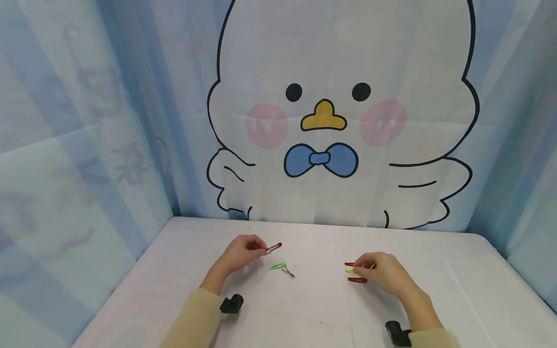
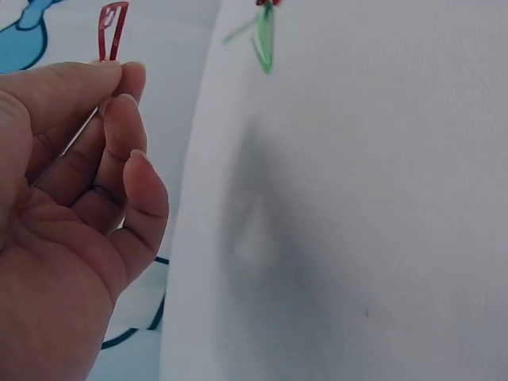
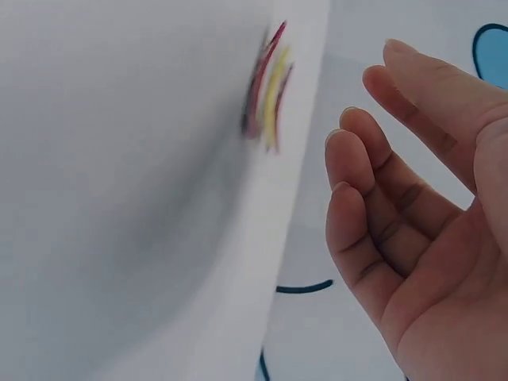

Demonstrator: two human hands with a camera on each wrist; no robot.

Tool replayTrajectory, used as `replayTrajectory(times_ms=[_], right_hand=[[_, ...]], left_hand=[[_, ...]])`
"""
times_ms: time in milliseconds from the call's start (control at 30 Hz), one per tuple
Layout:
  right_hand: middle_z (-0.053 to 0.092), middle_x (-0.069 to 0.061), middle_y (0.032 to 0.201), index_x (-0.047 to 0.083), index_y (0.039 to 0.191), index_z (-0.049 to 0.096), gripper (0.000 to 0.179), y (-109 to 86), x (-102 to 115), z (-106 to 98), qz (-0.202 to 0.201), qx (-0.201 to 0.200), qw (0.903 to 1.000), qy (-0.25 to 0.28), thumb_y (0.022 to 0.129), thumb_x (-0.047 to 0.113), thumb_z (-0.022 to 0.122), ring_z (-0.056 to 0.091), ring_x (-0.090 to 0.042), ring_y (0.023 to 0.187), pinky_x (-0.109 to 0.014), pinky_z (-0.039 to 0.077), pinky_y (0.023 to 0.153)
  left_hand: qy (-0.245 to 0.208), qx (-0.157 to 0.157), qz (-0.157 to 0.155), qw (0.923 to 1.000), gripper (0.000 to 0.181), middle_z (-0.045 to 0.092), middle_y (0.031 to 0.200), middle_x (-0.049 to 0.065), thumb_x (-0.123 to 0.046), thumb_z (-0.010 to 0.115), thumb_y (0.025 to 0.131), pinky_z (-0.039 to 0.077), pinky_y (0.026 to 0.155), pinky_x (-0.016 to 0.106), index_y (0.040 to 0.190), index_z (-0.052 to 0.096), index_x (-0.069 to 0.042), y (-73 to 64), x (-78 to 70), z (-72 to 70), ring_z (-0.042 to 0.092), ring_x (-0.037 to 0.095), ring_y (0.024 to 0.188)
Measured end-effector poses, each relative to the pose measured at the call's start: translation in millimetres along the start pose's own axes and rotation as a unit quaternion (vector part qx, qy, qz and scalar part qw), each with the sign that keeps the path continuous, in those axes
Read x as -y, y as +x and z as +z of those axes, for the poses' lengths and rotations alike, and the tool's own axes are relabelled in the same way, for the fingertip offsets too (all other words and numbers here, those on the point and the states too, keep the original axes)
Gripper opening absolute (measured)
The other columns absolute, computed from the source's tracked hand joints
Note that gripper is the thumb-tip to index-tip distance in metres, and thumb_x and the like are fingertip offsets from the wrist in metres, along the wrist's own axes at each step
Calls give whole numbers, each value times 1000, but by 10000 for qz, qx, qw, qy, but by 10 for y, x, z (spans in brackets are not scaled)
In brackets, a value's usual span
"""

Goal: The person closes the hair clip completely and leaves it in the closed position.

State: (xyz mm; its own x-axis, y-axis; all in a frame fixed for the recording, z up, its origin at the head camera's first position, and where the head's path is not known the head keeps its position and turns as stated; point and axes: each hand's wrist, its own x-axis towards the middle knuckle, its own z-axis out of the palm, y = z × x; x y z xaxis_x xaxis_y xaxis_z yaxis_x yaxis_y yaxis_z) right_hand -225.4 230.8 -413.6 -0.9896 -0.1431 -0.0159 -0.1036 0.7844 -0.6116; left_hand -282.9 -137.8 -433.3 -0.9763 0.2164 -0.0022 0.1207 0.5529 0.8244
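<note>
A red snap hair clip (image 1: pixel 274 248) is pinched between the thumb and forefinger of my left hand (image 1: pixel 244 252), raised above the table. The left wrist view shows the same red clip (image 2: pixel 112 32) standing up from the fingertips. On the table nearby lie a green hair clip (image 1: pixel 277 266) and a dark reddish clip (image 1: pixel 288 272), touching or nearly so. My right hand (image 1: pixel 383 271) is over the right-hand clips, with relaxed fingers and nothing between them. There a red clip (image 1: pixel 349 264), a yellow clip (image 3: pixel 275 91) and another red clip (image 1: pixel 358 280) lie side by side.
A white cloth covers the table (image 1: pixel 322 299). Behind it hangs a curtain (image 1: pixel 326 193) printed with a cartoon bird, and a blue and white curtain (image 1: pixel 78 145) stands at the left. Black wrist mounts (image 1: pixel 232 304) sit at both sleeves.
</note>
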Motion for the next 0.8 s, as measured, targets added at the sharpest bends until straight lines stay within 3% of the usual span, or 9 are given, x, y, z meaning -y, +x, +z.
replayTrajectory(times_ms=[233,400,600,800], right_hand=[[66,5,87,14,97,75,11,-52,242,4,-421,-282,9986,148,93,24,75,58,-15,81,-35,50,71],[63,4,84,13,104,74,15,-84,387,41,-763,-532,9947,433,92,22,76,57,-14,76,-31,49,64],[63,1,86,11,109,72,20,-109,520,109,-816,-595,9889,1093,91,19,77,58,-16,72,-30,55,59],[65,5,86,13,105,74,15,-138,608,191,-1011,-786,9857,1093,91,18,77,60,-13,77,-29,51,66]], left_hand=[[-700,147,324,9969,10,69,93,1,-15,69,97,51,77,35,104,69,-7,-76,-121,20,60,21,85],[-1074,291,559,9922,13,68,94,4,-16,69,98,52,82,41,105,68,-5,-177,-254,40,61,26,89],[-1265,384,751,9884,12,69,98,11,-14,70,96,51,81,35,103,69,-5,-286,-373,91,61,20,88],[-1416,666,895,9836,8,69,94,7,-10,73,93,51,79,33,99,71,-4,-351,-440,166,60,20,84]])
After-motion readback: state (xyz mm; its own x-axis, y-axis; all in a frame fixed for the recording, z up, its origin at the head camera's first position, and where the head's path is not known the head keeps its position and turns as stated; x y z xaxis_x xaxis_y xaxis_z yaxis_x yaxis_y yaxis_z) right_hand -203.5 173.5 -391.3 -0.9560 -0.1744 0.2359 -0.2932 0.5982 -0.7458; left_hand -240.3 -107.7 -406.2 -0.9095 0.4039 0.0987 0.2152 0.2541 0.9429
